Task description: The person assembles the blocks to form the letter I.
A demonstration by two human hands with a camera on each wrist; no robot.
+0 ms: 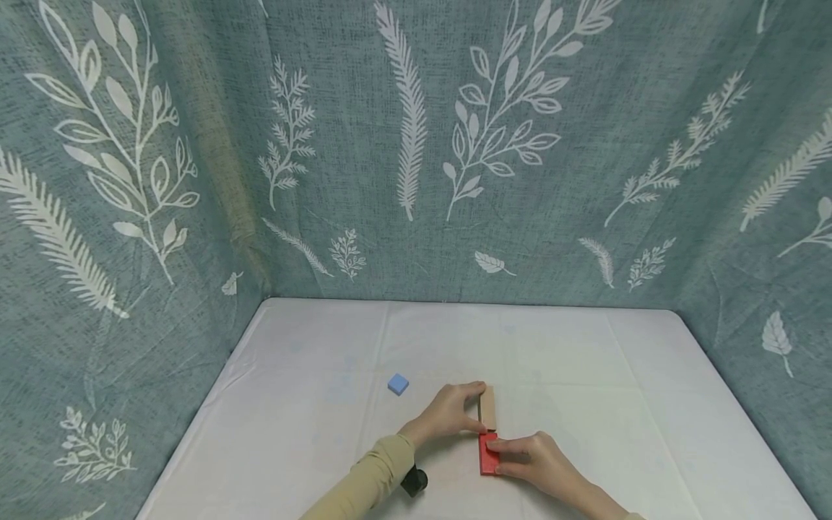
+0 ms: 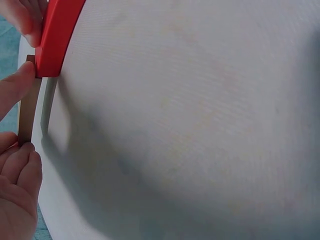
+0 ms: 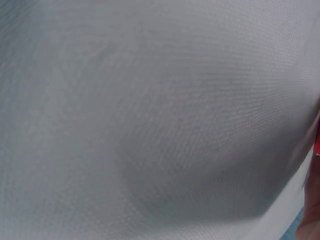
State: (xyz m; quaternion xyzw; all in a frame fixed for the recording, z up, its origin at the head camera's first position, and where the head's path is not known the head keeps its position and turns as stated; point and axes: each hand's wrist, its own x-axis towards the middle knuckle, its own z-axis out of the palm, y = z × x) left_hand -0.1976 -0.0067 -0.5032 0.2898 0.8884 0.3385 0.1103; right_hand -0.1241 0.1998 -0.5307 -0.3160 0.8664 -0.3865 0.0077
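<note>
A tan wooden block (image 1: pixel 488 409) lies lengthwise on the white table, and my left hand (image 1: pixel 445 413) pinches it by its two ends between thumb and fingers. End to end with it, on the near side, is a red block (image 1: pixel 486 458). My right hand (image 1: pixel 542 462) grips that red block from the right with thumb and fingertips. In the left wrist view the red block (image 2: pixel 56 37) meets the tan block (image 2: pixel 30 107) close to the left thumb. Only a sliver of the red block (image 3: pixel 317 145) shows in the right wrist view, beside part of the right hand (image 3: pixel 312 200).
A small blue square block (image 1: pixel 399 384) lies on the white-covered table (image 1: pixel 312 390), left of and beyond the left hand. A black device (image 1: pixel 414 480) sits by the left wrist. Green leaf-patterned cloth (image 1: pixel 364 144) hangs behind the table and along both sides.
</note>
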